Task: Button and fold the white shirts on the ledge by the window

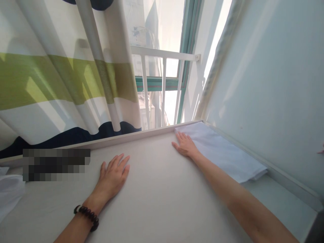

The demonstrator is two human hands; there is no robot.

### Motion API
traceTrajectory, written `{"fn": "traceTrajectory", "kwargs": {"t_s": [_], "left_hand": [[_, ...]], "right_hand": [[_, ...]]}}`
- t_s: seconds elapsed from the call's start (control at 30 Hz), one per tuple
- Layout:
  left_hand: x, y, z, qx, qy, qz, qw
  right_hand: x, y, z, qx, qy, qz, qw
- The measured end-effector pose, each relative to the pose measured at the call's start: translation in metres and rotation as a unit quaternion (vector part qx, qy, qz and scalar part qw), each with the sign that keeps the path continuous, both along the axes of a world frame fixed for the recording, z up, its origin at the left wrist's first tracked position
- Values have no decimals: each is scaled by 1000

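Note:
My left hand (113, 175) lies flat on the white surface (152, 189), fingers spread, with a dark beaded bracelet (87, 216) round the wrist. Farther off to the right, my right hand (186, 144) rests open at the near left edge of a folded white cloth (220, 152). Its fingertips touch the cloth's corner, and the thumb points left over the bare surface. The cloth lies flat along the right-hand wall, and its layers show at the near right corner. Neither hand grips anything.
A raised rim (108, 141) borders the surface at the back. Behind it hang a striped curtain (68, 77) and a white railing (163, 54) before a green-framed window. White fabric (10, 194) lies at the far left beside a blurred dark patch. A pale wall (273, 84) rises on the right.

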State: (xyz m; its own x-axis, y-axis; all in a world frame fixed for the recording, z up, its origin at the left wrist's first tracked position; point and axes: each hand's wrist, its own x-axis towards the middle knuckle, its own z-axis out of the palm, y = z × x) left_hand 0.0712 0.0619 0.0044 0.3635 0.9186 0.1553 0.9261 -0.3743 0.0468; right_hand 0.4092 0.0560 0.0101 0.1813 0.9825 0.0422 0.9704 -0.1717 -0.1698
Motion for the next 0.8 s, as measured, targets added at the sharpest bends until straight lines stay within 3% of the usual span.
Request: {"fn": "traceTrajectory", "kwargs": {"t_s": [0.17, 0.27, 0.43, 0.6, 0.8], "left_hand": [[0, 0, 0, -2, 5, -1, 1000], [-1, 2, -2, 7, -1, -4, 1000], [-1, 3, -3, 5, 4, -3, 1000], [-2, 3, -2, 3, 11, -4, 1000], [-1, 2, -4, 9, 0, -6, 1000]], "right_hand": [[20, -7, 2, 6, 7, 8, 1000], [50, -23, 5, 33, 1, -69, 997], [90, -39, -13, 11, -7, -178, 984], [106, -37, -10, -11, -17, -181, 983], [120, -68, -13, -14, -40, -242, 969]]}}
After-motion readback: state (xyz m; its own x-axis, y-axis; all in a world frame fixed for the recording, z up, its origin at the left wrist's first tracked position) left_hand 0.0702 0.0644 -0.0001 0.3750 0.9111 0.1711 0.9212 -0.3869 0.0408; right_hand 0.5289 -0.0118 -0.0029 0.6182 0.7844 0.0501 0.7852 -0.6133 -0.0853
